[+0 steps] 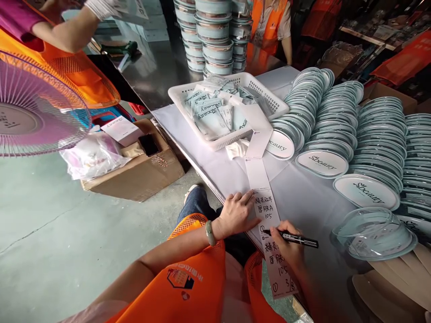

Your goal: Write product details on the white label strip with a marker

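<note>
A: What were the two hands doing at the table edge?

B: The right hand [288,244] gripped a black marker [296,239], its tip on a long strip of white labels [266,211]; the left hand [237,214] lay flat with fingers spread, holding nothing, pressing the strip's left edge just above the writing.

A: Where did the strip lie?

B: On the white table [303,197], running from the near edge up to a white basket [232,105], where its far end draped over the rim; several labels already carried handwritten characters and numbers.

A: And around it?

B: The basket held pale blue sachets [210,114]; to the right stood rows of round pale blue lids [323,163] leaning on one another, the front ones printed "beauty"; a clear domed cover [372,233] sat nearest the marker hand, apart from it.

A: Anything further off?

B: Stacked round tins [213,36] at the far end of a metal table; an open cardboard box [141,170] on the floor to the left, beside a purple fan [33,112]; another person's arm [63,31] reached in at the upper left, in an orange vest.
</note>
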Motion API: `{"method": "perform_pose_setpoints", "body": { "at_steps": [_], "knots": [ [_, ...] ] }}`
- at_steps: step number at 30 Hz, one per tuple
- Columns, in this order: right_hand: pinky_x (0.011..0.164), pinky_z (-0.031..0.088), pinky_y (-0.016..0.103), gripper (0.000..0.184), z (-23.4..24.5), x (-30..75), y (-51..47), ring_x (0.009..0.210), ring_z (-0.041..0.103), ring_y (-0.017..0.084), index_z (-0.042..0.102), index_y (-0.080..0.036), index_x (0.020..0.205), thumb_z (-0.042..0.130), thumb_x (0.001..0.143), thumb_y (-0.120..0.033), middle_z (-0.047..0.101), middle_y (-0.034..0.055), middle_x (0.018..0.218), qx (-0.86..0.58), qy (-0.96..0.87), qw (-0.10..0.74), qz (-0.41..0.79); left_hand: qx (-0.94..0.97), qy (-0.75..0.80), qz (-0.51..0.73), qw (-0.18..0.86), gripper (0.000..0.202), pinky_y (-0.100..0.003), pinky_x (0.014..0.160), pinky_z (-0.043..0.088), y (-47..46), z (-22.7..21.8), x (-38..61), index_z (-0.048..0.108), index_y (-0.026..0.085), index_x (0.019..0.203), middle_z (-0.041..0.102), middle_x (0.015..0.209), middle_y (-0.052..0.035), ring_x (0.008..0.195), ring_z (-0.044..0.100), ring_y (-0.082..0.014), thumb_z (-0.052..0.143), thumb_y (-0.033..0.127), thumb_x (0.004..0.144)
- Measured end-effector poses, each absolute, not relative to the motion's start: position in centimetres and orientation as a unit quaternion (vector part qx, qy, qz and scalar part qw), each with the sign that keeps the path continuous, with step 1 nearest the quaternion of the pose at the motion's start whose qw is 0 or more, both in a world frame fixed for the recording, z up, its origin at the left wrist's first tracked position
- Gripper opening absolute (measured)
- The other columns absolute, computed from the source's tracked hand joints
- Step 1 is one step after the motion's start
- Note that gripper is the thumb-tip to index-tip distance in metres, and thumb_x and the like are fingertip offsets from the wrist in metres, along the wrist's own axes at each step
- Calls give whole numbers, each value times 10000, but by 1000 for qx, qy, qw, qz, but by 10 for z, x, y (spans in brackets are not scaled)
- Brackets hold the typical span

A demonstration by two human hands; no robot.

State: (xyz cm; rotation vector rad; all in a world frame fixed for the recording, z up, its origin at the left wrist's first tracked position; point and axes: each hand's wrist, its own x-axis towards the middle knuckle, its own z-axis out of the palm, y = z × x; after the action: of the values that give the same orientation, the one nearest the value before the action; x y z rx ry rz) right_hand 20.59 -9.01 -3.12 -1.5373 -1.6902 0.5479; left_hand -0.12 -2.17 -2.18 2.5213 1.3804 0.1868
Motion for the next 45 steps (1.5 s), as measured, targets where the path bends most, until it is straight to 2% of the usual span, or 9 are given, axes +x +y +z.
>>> {"method": "perform_pose_setpoints", "body": {
  "at_steps": [3,6,15,22,30,35,45],
  "knots": [
    [477,333,249,404,-33,221,-89,480,393,110,388,-234,612,632,856,-445,402,-56,529,-648,-572,432,258,867,479,61,128,714,-436,936,499,-21,-21,-1,567,166,1437,486,1557,-79,1146,600,-306,538,659,922],
    [472,323,249,426,-31,237,-88,502,377,113,400,-235,615,670,813,-499,370,-56,550,-694,-508,433,270,870,473,57,128,712,-443,924,512,-22,-21,-1,574,169,1429,491,1554,-78,1142,606,-306,549,661,915],
    [500,312,258,388,-29,234,-91,507,363,114,372,-243,618,624,834,-443,376,-53,545,-663,-571,424,234,867,480,72,112,625,-432,884,527,-26,-26,-1,618,207,1373,530,1520,-82,1127,625,-310,589,626,910],
    [468,299,254,383,-34,238,-95,458,364,103,375,-231,628,645,858,-376,381,-65,506,-630,-623,416,204,865,484,73,110,638,-424,877,528,-25,-26,1,618,211,1372,542,1507,-95,1113,629,-299,622,627,888],
    [478,324,293,365,-33,236,-92,460,414,129,414,-242,648,646,871,-413,448,-38,499,-673,-608,382,179,867,479,79,111,666,-432,878,522,-24,-26,1,611,205,1380,546,1501,-100,1107,621,-304,620,643,878],
    [450,302,293,430,-32,238,-93,424,379,121,364,-234,593,644,863,-417,414,-38,461,-645,-631,389,184,867,478,76,114,658,-437,879,518,-24,-26,1,620,198,1365,547,1498,-104,1104,615,-304,613,644,881],
    [454,299,252,402,-32,238,-91,440,366,102,364,-234,629,625,869,-424,397,-56,493,-652,-632,389,157,868,477,78,115,681,-437,893,518,-24,-26,1,608,187,1386,536,1510,-94,1113,610,-300,591,656,891]
  ]
}}
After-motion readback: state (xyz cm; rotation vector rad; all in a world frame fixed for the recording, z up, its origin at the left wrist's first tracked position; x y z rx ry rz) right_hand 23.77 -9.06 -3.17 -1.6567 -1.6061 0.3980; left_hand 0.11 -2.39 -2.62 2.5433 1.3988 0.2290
